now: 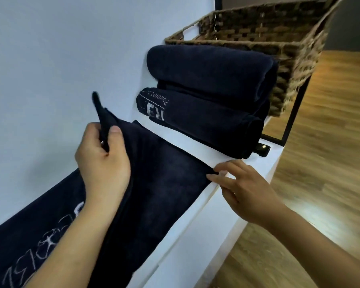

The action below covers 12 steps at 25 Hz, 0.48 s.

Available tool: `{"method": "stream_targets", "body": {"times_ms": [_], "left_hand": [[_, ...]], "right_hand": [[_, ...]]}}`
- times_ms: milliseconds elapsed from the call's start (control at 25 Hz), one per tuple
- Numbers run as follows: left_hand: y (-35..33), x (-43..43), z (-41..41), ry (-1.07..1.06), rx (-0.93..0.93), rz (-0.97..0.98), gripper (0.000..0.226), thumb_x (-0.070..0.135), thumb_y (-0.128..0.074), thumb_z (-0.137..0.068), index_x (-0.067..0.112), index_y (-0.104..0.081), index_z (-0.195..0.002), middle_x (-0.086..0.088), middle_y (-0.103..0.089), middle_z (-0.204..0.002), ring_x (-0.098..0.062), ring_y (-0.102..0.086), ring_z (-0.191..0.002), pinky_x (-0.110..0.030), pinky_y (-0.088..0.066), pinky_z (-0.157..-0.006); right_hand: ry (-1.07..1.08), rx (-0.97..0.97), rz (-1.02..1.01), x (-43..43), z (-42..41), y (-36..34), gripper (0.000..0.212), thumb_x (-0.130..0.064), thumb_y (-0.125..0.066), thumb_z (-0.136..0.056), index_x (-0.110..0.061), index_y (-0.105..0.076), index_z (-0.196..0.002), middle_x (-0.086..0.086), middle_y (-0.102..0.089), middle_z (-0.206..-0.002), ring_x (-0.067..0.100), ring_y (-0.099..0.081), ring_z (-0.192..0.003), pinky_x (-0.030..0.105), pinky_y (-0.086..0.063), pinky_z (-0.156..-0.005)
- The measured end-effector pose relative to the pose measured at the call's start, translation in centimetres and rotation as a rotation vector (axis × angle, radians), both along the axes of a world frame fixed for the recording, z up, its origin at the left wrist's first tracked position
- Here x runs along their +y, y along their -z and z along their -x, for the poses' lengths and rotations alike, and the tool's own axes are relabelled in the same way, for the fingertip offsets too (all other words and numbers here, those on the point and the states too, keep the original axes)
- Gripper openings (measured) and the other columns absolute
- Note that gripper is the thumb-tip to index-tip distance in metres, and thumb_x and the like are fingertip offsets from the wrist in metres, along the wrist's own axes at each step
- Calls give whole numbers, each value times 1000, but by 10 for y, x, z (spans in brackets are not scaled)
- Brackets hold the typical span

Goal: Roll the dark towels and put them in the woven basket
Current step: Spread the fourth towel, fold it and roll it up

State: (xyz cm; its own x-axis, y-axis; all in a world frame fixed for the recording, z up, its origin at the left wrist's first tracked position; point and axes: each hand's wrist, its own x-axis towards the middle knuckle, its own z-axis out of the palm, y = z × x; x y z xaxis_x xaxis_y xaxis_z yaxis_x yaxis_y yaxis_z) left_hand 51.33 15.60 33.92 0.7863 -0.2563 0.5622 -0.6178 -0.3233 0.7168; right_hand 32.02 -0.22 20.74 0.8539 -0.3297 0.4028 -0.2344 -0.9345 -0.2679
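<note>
Flat towel (164, 163), dark navy, spread lengthwise on the white ledge (185, 140), well short of the basket (295, 48) and outside it. Its near end carries pale lettering and runs out of view bottom left.

Wall (50, 59), plain white, runs along the left and on toward the basket's left side.

Left hand (104, 159), well apart from the basket, grasps the towel's far left corner. Thumb and curled fingers pinch a fold; the cloth stands up in a point above the knuckles.

Two rolls sit between the flat towel and the basket, both outside it. Lower roll (206, 121) has pale lettering on its left end and lies near the basket. Upper roll (208, 67) lies higher, against the basket's near wall, apparently touching. A bare strip of ledge separates the lower roll from the flat towel.

Right hand (243, 188), also short of the basket, pinches the towel's far right corner between thumb and forefinger at the ledge's front edge. Other fingers loosely bent.

Basket is brown weave, rectangular, at the ledge's far end; its inside is mostly hidden. Black frame (289, 125) below the basket's right side. Wood floor (330, 163) right of the basket and lower.
</note>
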Motion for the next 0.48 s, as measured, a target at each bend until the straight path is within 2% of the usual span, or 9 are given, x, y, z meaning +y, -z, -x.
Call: {"method": "stream_targets", "body": {"times_ms": [40, 80, 160, 200, 320, 440, 480], "left_hand": [[10, -5, 12, 60, -93, -89, 17, 24, -50, -95, 12, -54, -83, 6, -50, -66, -9, -42, -59, -27, -32, -58], [29, -9, 28, 166, -185, -261, 18, 26, -48, -93, 12, -55, -84, 6, -51, -70, -11, -44, -62, -27, -31, -58], [74, -12, 52, 384, -328, -629, 19, 33, -44, -88, 16, -53, -86, 8, -49, -81, -12, -47, -65, -25, -33, -55], [90, -13, 54, 427, -353, -729, 18, 35, -43, -86, 19, -51, -88, 9, -46, -84, -11, -46, -65, -25, -33, -53], [97, -20, 49, 375, -329, -785, 26, 43, -53, -83, 21, -51, -98, 8, -48, -89, -11, -47, -64, -25, -36, -49], [85, -30, 43, 381, -554, -813, 20, 32, -69, -77, 16, -63, -88, 2, -54, -78, -18, -55, -56, -26, -37, -41], [75, -34, 33, 349, -616, -773, 16, 28, -66, -77, 14, -65, -83, -1, -55, -74, -23, -57, -56, -28, -39, -40]], "right_hand": [[17, 3, 36, -1, 3, 2, 39, -13, -49, -89, -23, -67, -123, 0, -62, -118, 22, -57, -111, 34, -52, -80], [35, -10, 61, -1, 6, 4, 40, -12, -50, -87, -22, -68, -121, 1, -63, -118, 25, -58, -112, 36, -52, -80], [69, -43, 102, 0, 10, 6, 40, -15, -43, -86, -19, -70, -115, 4, -65, -116, 29, -58, -112, 39, -54, -79], [79, -56, 113, 2, 10, 8, 43, -17, -38, -86, -18, -71, -113, 6, -65, -116, 30, -59, -112, 40, -55, -79], [100, -70, 73, 5, 8, 10, 43, -17, -36, -86, -17, -72, -110, 8, -66, -116, 31, -59, -112, 41, -55, -79], [113, -86, 52, 7, 10, 14, 39, -10, -46, -83, -17, -70, -113, 8, -65, -120, 31, -58, -115, 44, -55, -79], [115, -84, 53, 8, 11, 14, 40, -9, -51, -81, -18, -70, -115, 7, -65, -121, 31, -58, -116, 43, -55, -80]]}}
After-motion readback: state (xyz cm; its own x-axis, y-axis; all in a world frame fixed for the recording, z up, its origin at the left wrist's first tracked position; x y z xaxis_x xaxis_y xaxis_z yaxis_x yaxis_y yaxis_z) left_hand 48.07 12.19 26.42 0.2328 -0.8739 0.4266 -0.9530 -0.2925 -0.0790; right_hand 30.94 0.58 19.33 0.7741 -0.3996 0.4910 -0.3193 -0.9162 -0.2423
